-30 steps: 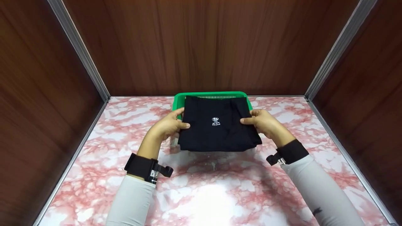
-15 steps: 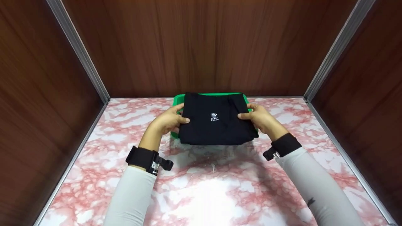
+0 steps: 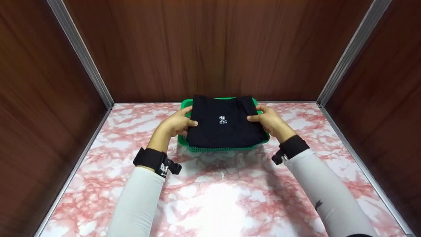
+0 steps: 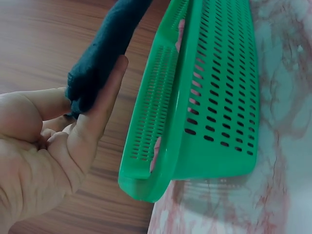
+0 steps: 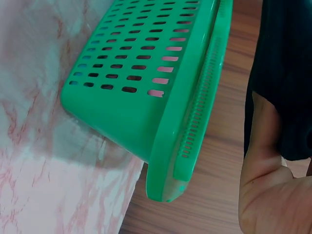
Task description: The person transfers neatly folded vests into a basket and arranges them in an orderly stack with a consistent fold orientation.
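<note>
A folded black garment point(image 3: 223, 131) with a small white print lies flat between both hands in the head view, over a green plastic basket point(image 3: 222, 149). My left hand point(image 3: 177, 124) pinches its left edge, thumb on top and fingers beneath. On the opposite edge, my right hand point(image 3: 271, 121) grips it the same way. From the left wrist, the garment point(image 4: 105, 51) shows as a thick folded edge above the basket rim point(image 4: 168, 141), with a gap between them. The right wrist view has the basket point(image 5: 122, 124) beside the dark cloth point(image 5: 282, 63).
Something pink shows through the basket's slots point(image 5: 161, 81). The basket stands on a pink-and-white marbled tabletop point(image 3: 210, 197), close to the brown wood-grain back wall point(image 3: 210, 49). Side panels with metal frame strips point(image 3: 82, 49) bound the table left and right.
Both hands have carried the garment away from the body and slightly left. More of the basket's front wall now shows below the garment's near edge.
</note>
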{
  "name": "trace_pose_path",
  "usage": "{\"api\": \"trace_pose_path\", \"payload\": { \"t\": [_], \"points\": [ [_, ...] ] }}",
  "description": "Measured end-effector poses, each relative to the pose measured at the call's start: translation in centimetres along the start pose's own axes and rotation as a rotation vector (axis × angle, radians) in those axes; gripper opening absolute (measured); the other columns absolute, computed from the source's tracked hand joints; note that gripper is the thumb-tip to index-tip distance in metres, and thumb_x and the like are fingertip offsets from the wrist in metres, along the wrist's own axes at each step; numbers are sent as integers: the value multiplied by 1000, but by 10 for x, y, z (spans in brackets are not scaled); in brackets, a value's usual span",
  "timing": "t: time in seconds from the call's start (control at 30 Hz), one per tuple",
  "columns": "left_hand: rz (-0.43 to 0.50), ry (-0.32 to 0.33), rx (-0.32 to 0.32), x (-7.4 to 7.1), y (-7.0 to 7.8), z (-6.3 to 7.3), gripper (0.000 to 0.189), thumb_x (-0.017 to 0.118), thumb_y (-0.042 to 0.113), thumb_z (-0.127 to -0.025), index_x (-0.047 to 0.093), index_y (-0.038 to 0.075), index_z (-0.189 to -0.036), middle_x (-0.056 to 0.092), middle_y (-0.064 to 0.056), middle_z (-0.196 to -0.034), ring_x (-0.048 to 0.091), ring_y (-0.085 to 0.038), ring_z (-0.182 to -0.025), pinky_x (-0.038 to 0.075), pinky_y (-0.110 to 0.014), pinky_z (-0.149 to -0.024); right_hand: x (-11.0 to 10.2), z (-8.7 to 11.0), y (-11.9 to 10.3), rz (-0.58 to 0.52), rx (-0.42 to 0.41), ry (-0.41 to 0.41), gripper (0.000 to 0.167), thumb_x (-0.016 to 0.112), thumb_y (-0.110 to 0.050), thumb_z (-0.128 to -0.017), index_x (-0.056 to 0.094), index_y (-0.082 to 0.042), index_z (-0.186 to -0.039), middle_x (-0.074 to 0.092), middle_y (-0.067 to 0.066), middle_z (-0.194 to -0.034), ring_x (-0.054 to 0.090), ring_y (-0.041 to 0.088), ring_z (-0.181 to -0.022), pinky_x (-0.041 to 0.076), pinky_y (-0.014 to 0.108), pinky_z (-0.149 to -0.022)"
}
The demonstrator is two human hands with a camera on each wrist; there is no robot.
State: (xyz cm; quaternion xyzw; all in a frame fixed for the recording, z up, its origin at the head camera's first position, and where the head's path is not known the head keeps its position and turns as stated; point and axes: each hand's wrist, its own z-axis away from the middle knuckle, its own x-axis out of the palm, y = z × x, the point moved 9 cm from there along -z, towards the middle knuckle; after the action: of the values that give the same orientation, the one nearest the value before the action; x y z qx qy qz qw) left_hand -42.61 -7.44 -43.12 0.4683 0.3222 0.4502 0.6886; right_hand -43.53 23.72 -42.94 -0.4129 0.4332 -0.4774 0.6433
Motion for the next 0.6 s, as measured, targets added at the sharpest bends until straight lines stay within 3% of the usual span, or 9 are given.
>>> {"api": "trace_pose_path", "payload": {
  "t": [0.17,0.4,0.6],
  "points": [
    [-21,24,-19,-3,1,-6,89,62,-4,-97,19,34,-164,50,-19,-145,68,-33,-111,60,-48,-86,0,-6,3,-9,6,21,77,75,-9,-92,32,-10,-157,54,13,-138,67,18,-101,59,30,-82],
    [-49,46,-42,-7,3,-12,89,61,-4,-98,16,34,-165,34,-17,-159,63,-34,-119,57,-49,-93,4,-15,0,-40,5,16,72,73,-7,-93,35,-10,-154,54,11,-137,66,19,-105,58,32,-84],
    [-30,41,-56,-7,4,-19,90,60,-5,-99,14,34,-165,41,-18,-154,66,-32,-113,59,-45,-87,2,-22,-3,2,16,23,73,73,-8,-94,33,-10,-155,50,12,-143,62,22,-112,55,33,-90]
  ]
}}
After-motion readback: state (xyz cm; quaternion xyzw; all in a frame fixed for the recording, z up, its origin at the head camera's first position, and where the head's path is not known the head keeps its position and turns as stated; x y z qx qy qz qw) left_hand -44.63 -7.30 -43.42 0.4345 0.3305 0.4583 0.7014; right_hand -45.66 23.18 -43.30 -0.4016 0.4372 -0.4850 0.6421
